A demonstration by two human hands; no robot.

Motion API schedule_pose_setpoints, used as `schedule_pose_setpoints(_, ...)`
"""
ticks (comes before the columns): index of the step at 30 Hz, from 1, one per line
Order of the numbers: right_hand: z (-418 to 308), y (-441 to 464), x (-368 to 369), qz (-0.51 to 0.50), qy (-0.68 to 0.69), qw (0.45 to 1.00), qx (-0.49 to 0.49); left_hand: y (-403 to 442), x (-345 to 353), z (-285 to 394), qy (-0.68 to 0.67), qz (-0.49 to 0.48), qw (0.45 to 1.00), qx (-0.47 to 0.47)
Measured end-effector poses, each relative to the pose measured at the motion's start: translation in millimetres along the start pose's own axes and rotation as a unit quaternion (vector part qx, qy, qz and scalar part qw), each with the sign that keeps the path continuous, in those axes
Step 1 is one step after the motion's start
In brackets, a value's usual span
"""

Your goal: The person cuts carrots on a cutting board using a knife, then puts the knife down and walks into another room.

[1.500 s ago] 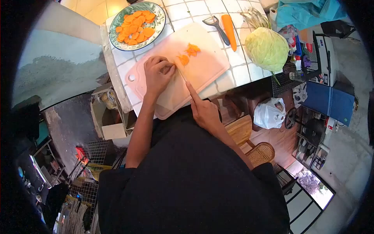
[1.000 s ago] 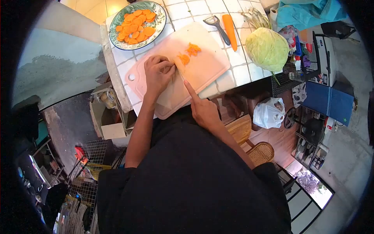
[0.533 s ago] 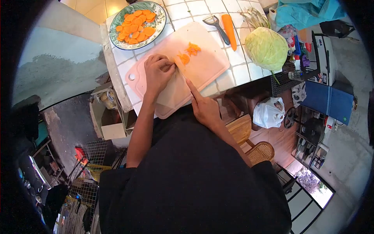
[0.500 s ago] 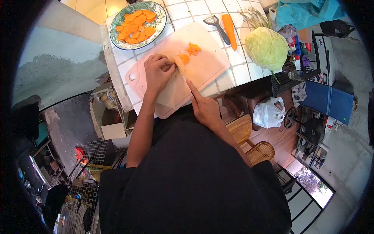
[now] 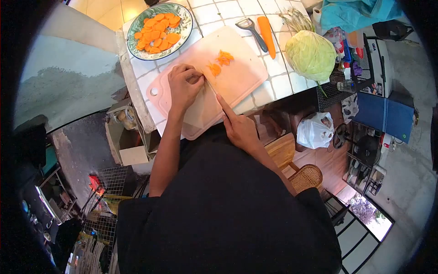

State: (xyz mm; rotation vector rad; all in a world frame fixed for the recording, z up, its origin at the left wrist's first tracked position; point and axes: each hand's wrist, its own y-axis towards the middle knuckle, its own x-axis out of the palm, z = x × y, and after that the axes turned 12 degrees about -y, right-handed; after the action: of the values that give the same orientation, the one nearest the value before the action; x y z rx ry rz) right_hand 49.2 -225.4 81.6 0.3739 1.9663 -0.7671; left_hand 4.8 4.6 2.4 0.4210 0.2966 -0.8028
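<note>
One round plate [image 5: 184, 33] sat in the upper left of the frame, with a pile of carrot slices [image 5: 158, 35] too muddled to count. Next, at upper middle, came the left hand [image 5: 185, 86] over one pink board [image 5: 246, 59], its fingers bent and bunched. The fingertips hid what was under them, so I could not tell if they pinched anything. One knife [image 5: 211, 85] ran from near those fingertips down to the right hand [image 5: 240, 129]. Its thin blade was hard to see against the board. Just right of the left hand, two little heaps of cut carrot [image 5: 224, 57] lay on the board, their bits too small to count. The right hand was closed around the knife, hiding the handle, with one finger stretched out along the blade. Further right, on white tiles [image 5: 228, 10], one dark peeler [image 5: 260, 41] and one whole carrot [image 5: 267, 36] lay side by side. Then, in the upper right, came a bunch of stalks [image 5: 296, 20], partly hidden by one big green cabbage [image 5: 310, 55]. Past it, one blue cloth or bag [image 5: 356, 13] was cut off by the top edge.
</note>
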Motion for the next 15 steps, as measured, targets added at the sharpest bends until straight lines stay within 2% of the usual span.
schedule_pose_setpoints(5, -3, 0, -4, -0.017, -0.035, 0.999, 0.007, -2, 1, -4, -0.022, -0.004, 0.999, -0.023)
schedule_pose_setpoints(11, -3, 12, 9, -0.007, -0.045, 0.999, 0.000, -2, 0, -4, 0.001, 0.003, 1.000, 0.015)
schedule_pose_setpoints(15, -4, 22, 10, 0.008, -0.032, 0.999, -0.013, 0, -1, -3, -0.008, -0.003, 1.000, 0.007)
